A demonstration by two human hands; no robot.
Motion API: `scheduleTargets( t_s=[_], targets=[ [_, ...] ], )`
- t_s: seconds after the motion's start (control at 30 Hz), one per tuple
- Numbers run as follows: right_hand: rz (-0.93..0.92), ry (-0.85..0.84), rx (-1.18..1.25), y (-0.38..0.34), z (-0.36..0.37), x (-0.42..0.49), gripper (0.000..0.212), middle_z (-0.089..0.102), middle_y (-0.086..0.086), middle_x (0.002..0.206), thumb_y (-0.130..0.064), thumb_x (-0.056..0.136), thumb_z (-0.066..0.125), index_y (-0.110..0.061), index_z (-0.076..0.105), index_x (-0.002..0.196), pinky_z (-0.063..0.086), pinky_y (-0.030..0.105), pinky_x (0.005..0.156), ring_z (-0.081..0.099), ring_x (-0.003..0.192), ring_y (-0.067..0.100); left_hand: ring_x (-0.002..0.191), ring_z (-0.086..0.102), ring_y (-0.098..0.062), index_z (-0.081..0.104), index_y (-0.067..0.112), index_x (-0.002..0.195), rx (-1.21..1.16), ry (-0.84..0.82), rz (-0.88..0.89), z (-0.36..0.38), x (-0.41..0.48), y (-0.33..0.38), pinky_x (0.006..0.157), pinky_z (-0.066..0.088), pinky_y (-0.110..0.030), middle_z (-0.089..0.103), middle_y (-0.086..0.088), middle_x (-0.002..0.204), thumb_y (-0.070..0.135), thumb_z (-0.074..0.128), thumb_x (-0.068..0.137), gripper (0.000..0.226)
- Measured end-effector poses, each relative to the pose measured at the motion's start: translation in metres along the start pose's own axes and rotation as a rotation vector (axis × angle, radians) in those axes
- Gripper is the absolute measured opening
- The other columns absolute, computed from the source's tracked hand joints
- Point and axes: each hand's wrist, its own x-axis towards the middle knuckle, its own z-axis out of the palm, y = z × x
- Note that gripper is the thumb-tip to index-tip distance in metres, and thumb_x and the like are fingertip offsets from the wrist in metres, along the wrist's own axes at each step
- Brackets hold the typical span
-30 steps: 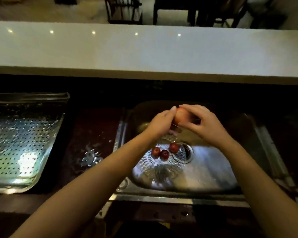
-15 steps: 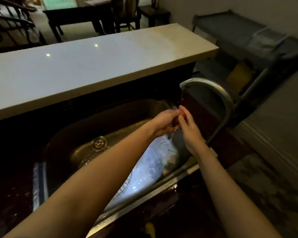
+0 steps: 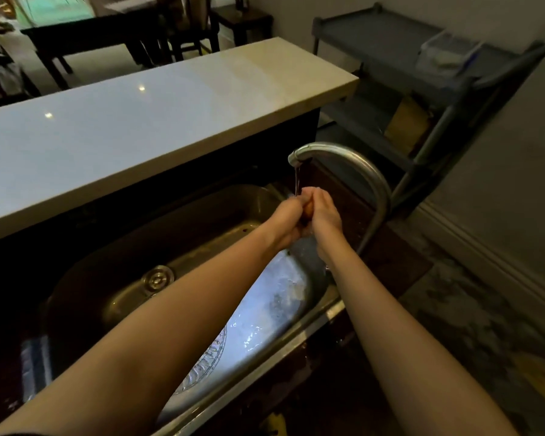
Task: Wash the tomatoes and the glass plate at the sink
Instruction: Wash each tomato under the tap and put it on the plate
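Steel sink: glass plate on basin floor, partly hidden; drain near it.

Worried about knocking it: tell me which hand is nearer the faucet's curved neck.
Right. The right hand sits just left of the faucet neck, cupping the tomato; the left hand is on the tomato's other side, farther from the neck.

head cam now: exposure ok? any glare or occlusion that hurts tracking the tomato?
Head view: dim overall, the sink walls nearly black; bluish glare on its floor washes over the glass plate; two small light spots reflect on the countertop; the tomato shows only as an orange sliver between the left hand and right hand, under the faucet's thin stream.
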Motion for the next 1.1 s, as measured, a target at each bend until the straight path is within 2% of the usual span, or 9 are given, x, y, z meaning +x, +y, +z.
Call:
scheduleTargets(
  t_s=[0.13, 0.3, 0.5, 0.63, 0.7, 0.8, 0.87, 1.0, 1.1],
  targets=[
    [-0.05, -0.044, -0.038, 0.002, 0.007, -0.001, 0.035, 0.057, 0.001, 0.109, -0.045, 0.096, 0.035, -0.031, 0.05, 0.123, 0.047, 0.034, 0.081, 0.056, 0.099, 0.019, 0.06, 0.057, -0.013, 0.057, 0.014, 0.089, 0.03, 0.029, -0.004, -0.002, -0.002, 0.012, 0.049, 0.046, -0.024, 0.056, -0.003, 0.07, 0.044, 0.038, 0.096, 0.036],
    [-0.01, 0.066, 0.11, -0.012, 0.006, 0.006, 0.027, 0.063, 0.001, 0.091, -0.034, 0.096, 0.036, -0.026, 0.062, 0.096, 0.046, 0.028, 0.067, 0.06, 0.094, 0.022, 0.088, 0.059, -0.017, 0.054, 0.013, 0.107, 0.008, -0.016, 0.041, 0.007, -0.003, 0.014, 0.071, 0.051, -0.029, 0.06, -0.006, 0.091, 0.026, 0.038, 0.099, 0.022],
    [-0.151, -0.073, -0.028, -0.001, 0.017, -0.003, 0.024, 0.056, -0.002, 0.105, -0.038, 0.098, 0.034, -0.031, 0.051, 0.113, 0.046, 0.027, 0.075, 0.055, 0.097, 0.014, 0.072, 0.059, -0.015, 0.061, 0.017, 0.083, 0.019, 0.061, 0.025, -0.004, -0.006, 0.026, 0.061, 0.049, -0.028, 0.061, -0.003, 0.076, 0.046, 0.034, 0.097, 0.042],
    [-0.021, 0.031, 0.094, -0.011, 0.014, -0.002, 0.027, 0.061, 0.001, 0.099, -0.034, 0.095, 0.038, -0.027, 0.058, 0.112, 0.049, 0.031, 0.071, 0.059, 0.096, 0.021, 0.092, 0.058, -0.018, 0.052, 0.009, 0.118, 0.004, -0.038, 0.032, -0.004, -0.007, 0.021, 0.074, 0.052, -0.031, 0.058, -0.007, 0.098, 0.031, 0.035, 0.1, 0.032],
    [-0.019, 0.035, 0.105, -0.012, 0.011, -0.002, 0.025, 0.062, 0.002, 0.098, -0.034, 0.095, 0.038, -0.029, 0.061, 0.104, 0.049, 0.029, 0.067, 0.06, 0.095, 0.021, 0.094, 0.057, -0.017, 0.049, 0.015, 0.118, -0.049, -0.097, 0.034, -0.006, -0.008, 0.019, 0.07, 0.054, -0.03, 0.055, -0.007, 0.104, 0.027, 0.037, 0.099, 0.025],
    [-0.086, -0.062, 0.037, -0.006, 0.013, -0.006, 0.029, 0.058, 0.004, 0.111, -0.041, 0.098, 0.032, -0.033, 0.054, 0.116, 0.048, 0.025, 0.067, 0.058, 0.099, 0.018, 0.06, 0.055, -0.012, 0.049, 0.017, 0.111, -0.048, -0.071, 0.004, -0.011, -0.012, 0.025, 0.043, 0.045, -0.019, 0.054, -0.007, 0.084, 0.041, 0.037, 0.098, 0.03],
    [-0.115, -0.097, -0.007, -0.004, 0.017, -0.007, 0.033, 0.056, 0.004, 0.114, -0.042, 0.098, 0.031, -0.032, 0.049, 0.123, 0.048, 0.024, 0.069, 0.056, 0.102, 0.017, 0.047, 0.051, -0.009, 0.049, 0.013, 0.111, -0.037, -0.043, -0.003, -0.011, -0.013, 0.027, 0.038, 0.04, -0.017, 0.051, -0.006, 0.074, 0.047, 0.035, 0.097, 0.04],
    [0.009, 0.037, 0.039, -0.015, 0.019, -0.001, 0.029, 0.061, 0.007, 0.109, -0.042, 0.094, 0.038, -0.032, 0.06, 0.111, 0.049, 0.038, 0.088, 0.058, 0.103, 0.023, 0.093, 0.057, -0.017, 0.046, 0.007, 0.126, -0.043, -0.095, 0.082, -0.009, -0.012, 0.025, 0.074, 0.053, -0.03, 0.055, -0.009, 0.104, 0.03, 0.033, 0.1, 0.037],
    [-0.014, 0.022, -0.014, -0.015, 0.017, 0.0, 0.029, 0.06, 0.005, 0.111, -0.043, 0.095, 0.036, -0.033, 0.057, 0.112, 0.048, 0.037, 0.088, 0.057, 0.107, 0.024, 0.089, 0.059, -0.014, 0.056, 0.014, 0.107, -0.054, -0.115, 0.091, -0.009, -0.013, 0.026, 0.07, 0.054, -0.027, 0.06, -0.004, 0.095, 0.03, 0.036, 0.1, 0.026]
  ],
)
